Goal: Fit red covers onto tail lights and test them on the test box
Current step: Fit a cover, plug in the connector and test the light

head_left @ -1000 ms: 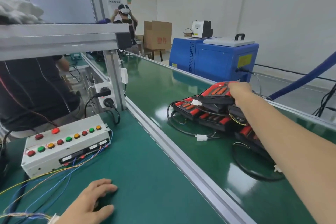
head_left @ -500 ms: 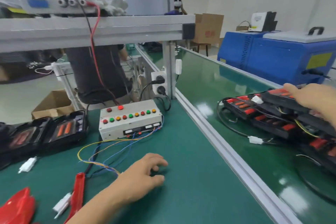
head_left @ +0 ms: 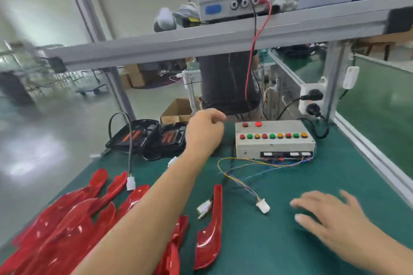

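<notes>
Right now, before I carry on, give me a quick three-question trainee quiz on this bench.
1. True or false: the right hand grips something.
2. Where do the tail lights lie relative to the test box? A left of it; B right of it; C on top of it.
3. Fill in: the test box's loose wires end in a white ____.
Key: 1 false, its fingers lie flat and hold nothing; 2 A; 3 connector.
</notes>
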Demonstrator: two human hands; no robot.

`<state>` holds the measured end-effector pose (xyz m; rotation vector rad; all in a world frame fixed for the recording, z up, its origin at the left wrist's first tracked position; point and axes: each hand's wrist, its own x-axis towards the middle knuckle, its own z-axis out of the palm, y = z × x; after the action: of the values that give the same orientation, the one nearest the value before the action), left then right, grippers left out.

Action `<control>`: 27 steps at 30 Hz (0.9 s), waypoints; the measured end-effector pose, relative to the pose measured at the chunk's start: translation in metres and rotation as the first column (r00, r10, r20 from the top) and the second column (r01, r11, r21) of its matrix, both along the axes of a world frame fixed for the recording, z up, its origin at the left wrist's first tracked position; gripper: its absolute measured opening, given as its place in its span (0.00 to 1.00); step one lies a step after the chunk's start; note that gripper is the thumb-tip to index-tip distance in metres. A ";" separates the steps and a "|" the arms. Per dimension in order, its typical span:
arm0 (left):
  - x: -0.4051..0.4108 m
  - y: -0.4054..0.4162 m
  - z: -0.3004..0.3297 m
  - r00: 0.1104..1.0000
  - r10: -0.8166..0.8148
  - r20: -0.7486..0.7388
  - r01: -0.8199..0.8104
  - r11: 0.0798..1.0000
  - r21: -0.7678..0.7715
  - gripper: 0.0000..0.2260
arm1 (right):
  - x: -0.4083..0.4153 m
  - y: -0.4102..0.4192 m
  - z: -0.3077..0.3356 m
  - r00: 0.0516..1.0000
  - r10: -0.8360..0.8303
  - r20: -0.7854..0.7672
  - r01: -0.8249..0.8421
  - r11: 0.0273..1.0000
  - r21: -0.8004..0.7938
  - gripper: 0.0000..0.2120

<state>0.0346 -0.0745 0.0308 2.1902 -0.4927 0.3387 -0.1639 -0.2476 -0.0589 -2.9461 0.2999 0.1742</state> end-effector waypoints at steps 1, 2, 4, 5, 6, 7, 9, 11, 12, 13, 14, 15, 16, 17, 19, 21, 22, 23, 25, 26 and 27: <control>0.016 0.013 0.003 0.997 0.075 0.034 -0.078 0.991 0.105 0.14 | 0.003 0.005 -0.002 0.998 -0.002 -0.067 0.002 1.000 0.005 0.17; 0.031 0.025 0.002 0.989 0.136 0.063 -0.147 0.958 0.245 0.16 | 0.005 0.010 -0.002 0.995 -0.002 -0.097 0.001 1.000 -0.007 0.18; 0.054 0.046 -0.007 0.973 0.217 0.078 -0.226 0.839 0.495 0.18 | 0.009 0.012 -0.004 0.996 -0.009 -0.092 0.006 1.000 -0.031 0.19; 0.063 0.054 -0.013 0.966 0.251 0.062 -0.242 0.795 0.557 0.18 | 0.010 0.012 -0.004 0.995 -0.026 -0.095 0.023 0.999 -0.030 0.20; 0.070 0.060 -0.021 0.957 0.288 0.045 -0.260 0.773 0.579 0.18 | 0.009 0.014 -0.002 0.996 -0.033 -0.087 0.030 0.999 -0.039 0.20; 0.077 0.066 -0.027 0.945 0.324 0.045 -0.288 0.762 0.581 0.18 | 0.009 0.016 -0.001 0.995 -0.035 -0.091 0.030 0.998 -0.057 0.21; 0.090 0.081 -0.034 0.921 0.382 0.080 -0.359 0.749 0.557 0.20 | 0.009 0.015 -0.005 0.993 -0.042 -0.115 0.031 0.995 -0.100 0.23; 0.103 0.099 -0.036 0.899 0.424 0.108 -0.423 0.778 0.464 0.21 | 0.008 0.012 -0.008 0.997 -0.020 -0.080 0.010 0.991 -0.133 0.25; 0.108 0.109 -0.035 0.893 0.440 0.095 -0.438 0.804 0.402 0.21 | 0.007 0.014 -0.008 0.999 0.006 -0.046 -0.013 0.988 -0.153 0.26; 0.113 0.118 -0.034 0.889 0.453 0.071 -0.447 0.820 0.357 0.20 | 0.007 0.016 -0.006 1.000 0.025 -0.017 -0.028 0.983 -0.181 0.30; 0.119 0.127 -0.033 0.884 0.464 0.055 -0.453 0.822 0.346 0.20 | 0.010 0.017 -0.006 0.999 0.041 -0.004 -0.041 0.969 -0.244 0.36; 0.124 0.136 -0.031 0.877 0.477 0.054 -0.462 0.807 0.367 0.20 | 0.008 0.014 -0.008 0.998 0.035 0.048 -0.021 0.965 -0.263 0.40; 0.129 0.143 -0.030 0.866 0.495 0.072 -0.480 0.781 0.399 0.21 | 0.007 0.012 -0.015 0.988 0.046 0.145 -0.007 0.966 -0.257 0.41; 0.134 0.149 -0.027 0.847 0.521 0.109 -0.512 0.742 0.432 0.21 | 0.006 0.012 -0.025 0.974 0.024 0.225 0.026 0.976 -0.217 0.40; 0.140 0.160 -0.021 0.775 0.609 0.172 -0.612 0.652 0.448 0.25 | 0.007 0.015 -0.032 0.944 0.030 0.328 0.044 0.975 -0.216 0.40; 0.144 0.173 -0.016 0.694 0.718 0.060 -0.675 0.619 0.401 0.34 | 0.008 0.015 -0.033 0.941 0.045 0.335 0.033 0.974 -0.223 0.39; 0.145 0.180 -0.015 0.663 0.746 -0.060 -0.682 0.635 0.363 0.39 | 0.007 0.014 -0.033 0.949 0.042 0.311 0.022 0.979 -0.201 0.39; 0.147 0.187 -0.015 0.632 0.753 -0.183 -0.686 0.654 0.319 0.42 | 0.007 0.014 -0.032 0.954 0.039 0.296 0.017 0.983 -0.184 0.39; 0.152 0.197 -0.019 0.599 0.714 -0.363 -0.686 0.691 0.227 0.44 | 0.006 0.016 -0.032 0.952 0.038 0.304 0.018 0.983 -0.181 0.39; 0.153 0.199 -0.021 0.603 0.675 -0.424 -0.671 0.717 0.188 0.40 | 0.006 0.016 -0.032 0.952 0.036 0.304 0.021 0.983 -0.183 0.39; 0.154 0.200 -0.025 0.620 0.619 -0.482 -0.641 0.754 0.145 0.32 | 0.006 0.017 -0.030 0.951 0.034 0.307 0.023 0.983 -0.181 0.39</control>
<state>0.1890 0.1254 0.0061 2.2305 0.6106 0.1171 -0.1579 -0.2302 -0.0889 -3.0903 0.2742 -0.3307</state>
